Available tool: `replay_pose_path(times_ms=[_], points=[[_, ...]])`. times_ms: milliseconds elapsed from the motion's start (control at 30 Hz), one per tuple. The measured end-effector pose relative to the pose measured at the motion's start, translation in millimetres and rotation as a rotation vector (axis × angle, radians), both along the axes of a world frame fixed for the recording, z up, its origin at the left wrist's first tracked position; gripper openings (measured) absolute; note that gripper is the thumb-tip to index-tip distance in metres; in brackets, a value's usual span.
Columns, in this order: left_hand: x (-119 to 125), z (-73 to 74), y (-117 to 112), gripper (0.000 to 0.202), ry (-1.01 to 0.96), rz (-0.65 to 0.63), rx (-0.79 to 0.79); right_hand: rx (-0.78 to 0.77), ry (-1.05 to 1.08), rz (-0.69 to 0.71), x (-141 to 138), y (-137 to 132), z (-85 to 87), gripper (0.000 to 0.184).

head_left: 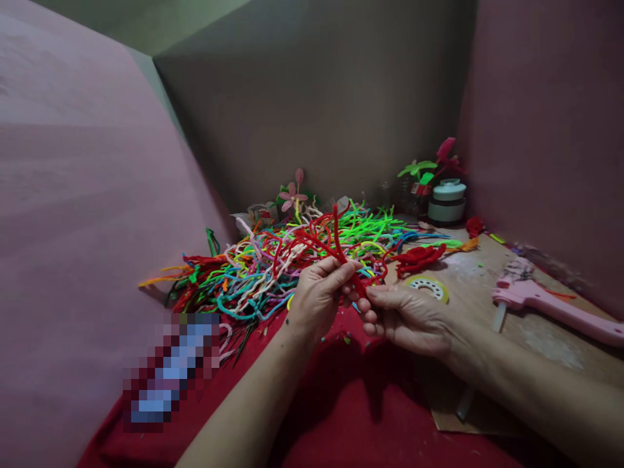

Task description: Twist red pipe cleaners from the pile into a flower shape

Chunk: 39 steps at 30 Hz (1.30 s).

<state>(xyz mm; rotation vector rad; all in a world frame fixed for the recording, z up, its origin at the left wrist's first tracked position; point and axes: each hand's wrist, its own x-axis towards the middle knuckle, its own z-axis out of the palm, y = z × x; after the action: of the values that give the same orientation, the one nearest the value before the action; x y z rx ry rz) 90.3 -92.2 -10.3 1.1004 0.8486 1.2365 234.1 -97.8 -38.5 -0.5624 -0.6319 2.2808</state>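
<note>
- Head view: the left hand [319, 292] is closing its fingers around a red pipe cleaner [341, 250], gripping it about mid-length.
- The right hand [404, 315] is pinching the lower end of the same stem between thumb and forefinger, just beside the left hand's fingertips, so both hands are meeting on it.
- The stem's long axis is running up and slightly left from the hands, its free end rising over the pile of coloured pipe cleaners [273, 266] lying behind, toward the far edge of the surface.
- The hands are hovering above the red cloth [341, 403] at the near edge.
- A tape roll [428, 286] is lying just right of the right hand, and a pink glue gun [550, 305] is resting well apart near the right edge.
</note>
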Motion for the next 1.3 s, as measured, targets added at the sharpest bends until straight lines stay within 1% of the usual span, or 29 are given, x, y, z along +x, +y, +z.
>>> replay_pose_path(times_ms=[133, 267, 367, 467, 567, 667, 767, 833, 900, 1067, 1300], points=[[3.2, 2.0, -2.2, 0.024, -0.003, 0.008, -0.024, 0.017, 0.000, -0.047, -0.7, -1.3, -2.4, 0.006], [4.3, 3.5, -5.0, 0.021, 0.047, 0.056, 0.015, 0.047, -0.027, -0.084, 0.9, -1.3, -1.9, 0.007], [1.1, 3.1, -5.2, 0.022, 0.135, 0.008, 0.040, 0.096, -0.060, -0.085, 3.1, 0.8, -2.0, 0.008], [-1.9, 2.0, -4.3, 0.026, 0.192, -0.031, 0.032, 0.189, -0.108, -0.071, 5.7, 4.2, -1.7, 0.007], [-0.3, 0.1, -3.8, 0.029, 0.179, 0.014, 0.028, 0.331, -0.255, -0.065, 6.4, 6.2, -0.7, 0.015], [4.6, -2.1, -3.5, 0.028, 0.142, 0.066, 0.033, 0.475, -0.433, -0.142, 4.1, 5.5, -0.2, 0.023], [7.5, -3.6, -1.6, 0.025, 0.065, 0.088, -0.033, 0.549, -0.514, -0.223, 0.8, 3.7, -1.1, 0.026], [7.0, -4.1, 0.6, 0.025, -0.011, 0.104, -0.054, 0.570, -0.538, -0.233, -0.3, 3.0, -2.0, 0.025], [5.1, -4.4, 2.6, 0.026, -0.049, 0.115, -0.041, 0.598, -0.545, -0.232, 0.4, 3.0, -2.3, 0.023], [1.6, -7.3, 3.8, 0.024, 0.009, 0.054, -0.045, 0.667, -0.476, -0.284, 4.5, 5.0, 0.0, 0.022], [5.2, -12.1, 2.4, 0.024, 0.000, 0.009, -0.064, 0.615, -0.452, -0.274, 2.6, 7.3, -0.3, 0.017]])
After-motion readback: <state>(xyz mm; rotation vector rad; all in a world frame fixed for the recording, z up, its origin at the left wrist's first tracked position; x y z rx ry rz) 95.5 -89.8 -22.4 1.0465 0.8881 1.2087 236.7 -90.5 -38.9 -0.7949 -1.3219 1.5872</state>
